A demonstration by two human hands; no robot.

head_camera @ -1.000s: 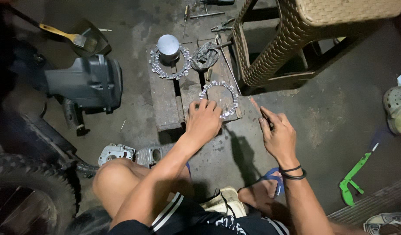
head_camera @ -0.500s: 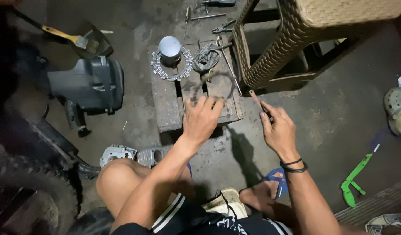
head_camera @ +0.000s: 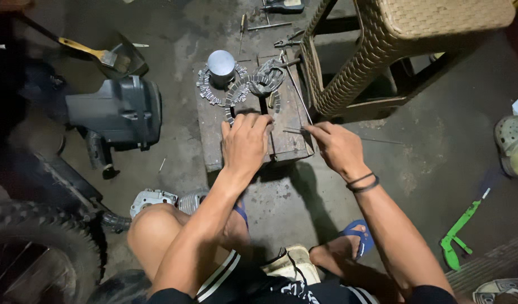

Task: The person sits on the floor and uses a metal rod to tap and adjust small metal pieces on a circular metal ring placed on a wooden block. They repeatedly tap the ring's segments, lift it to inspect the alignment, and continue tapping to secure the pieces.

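While pressed flat: left hand [head_camera: 246, 143] fingers [head_camera: 253, 121] spread on a toothed metal ring [head_camera: 236, 95] atop the wooden block [head_camera: 214, 141]
Right hand [head_camera: 339, 147]: fingers pinched on a thin metal rod [head_camera: 295, 84], tip angled far toward the ring
Beyond: silver cylinder [head_camera: 221, 67] on a second ring, far left; wicker stool [head_camera: 394, 50] right
Risk: rod may slip off the ring and jab the left fingers, since they lie just beside it

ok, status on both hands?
Left hand flat on the toothed ring at the wooden block. Right hand pinching a thin rod. Wicker stool close right.
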